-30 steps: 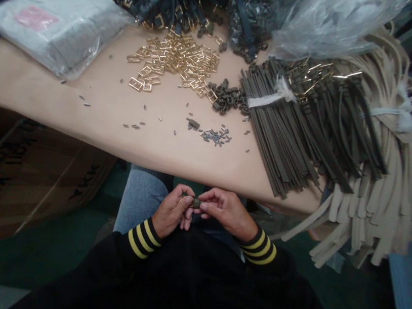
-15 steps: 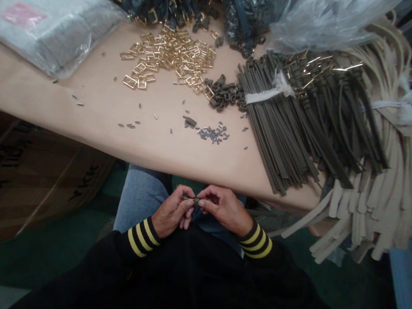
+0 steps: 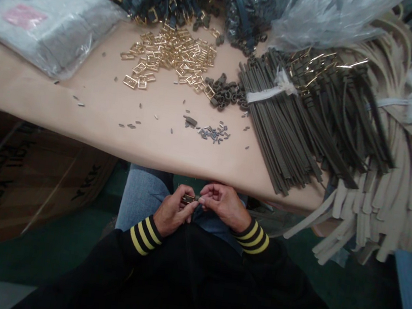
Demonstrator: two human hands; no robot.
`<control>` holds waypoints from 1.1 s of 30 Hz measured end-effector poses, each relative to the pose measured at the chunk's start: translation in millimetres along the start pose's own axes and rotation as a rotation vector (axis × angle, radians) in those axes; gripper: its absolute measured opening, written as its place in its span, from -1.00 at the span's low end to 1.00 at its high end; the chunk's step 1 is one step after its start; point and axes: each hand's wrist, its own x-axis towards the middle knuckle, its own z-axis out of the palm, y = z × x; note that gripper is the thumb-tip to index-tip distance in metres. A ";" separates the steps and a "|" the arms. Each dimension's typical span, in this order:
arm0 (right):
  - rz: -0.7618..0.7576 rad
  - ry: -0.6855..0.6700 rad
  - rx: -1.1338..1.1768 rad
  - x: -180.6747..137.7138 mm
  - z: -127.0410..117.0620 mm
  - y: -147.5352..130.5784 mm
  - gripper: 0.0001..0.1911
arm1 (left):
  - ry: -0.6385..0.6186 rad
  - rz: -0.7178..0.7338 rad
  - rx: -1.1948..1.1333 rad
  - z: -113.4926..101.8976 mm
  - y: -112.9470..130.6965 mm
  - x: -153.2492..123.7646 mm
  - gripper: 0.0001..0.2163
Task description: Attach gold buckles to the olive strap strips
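Note:
Above my lap, just off the table's front edge, both hands meet at a small piece. My left hand point(image 3: 172, 212) is closed on a gold buckle point(image 3: 187, 199), its frame showing between thumb and forefinger. My right hand point(image 3: 226, 207) pinches a small dark piece at the buckle's right end; fingertips hide most of it, so I cannot tell its kind. On the table lie a pile of gold buckles point(image 3: 174, 54), a heap of dark strap loops point(image 3: 227, 93) and small metal clips point(image 3: 214, 133).
Right of the loops lies a tied bundle of dark olive straps point(image 3: 278, 129), with beige straps point(image 3: 387, 200) hanging over the table's right end. A plastic-wrapped packet point(image 3: 48, 20) is at the left. Below the table point(image 3: 81, 111) stands a cardboard box point(image 3: 45, 178).
My left fingers have shifted, and more of the gold buckle shows. My right hand has moved slightly, still pinching beside it. Nothing on the table has visibly moved.

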 end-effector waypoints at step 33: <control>-0.138 -0.071 -0.453 2.1 -4.3 1.6 -0.89 | 0.080 0.111 0.399 -6.5 12.2 12.2 -0.93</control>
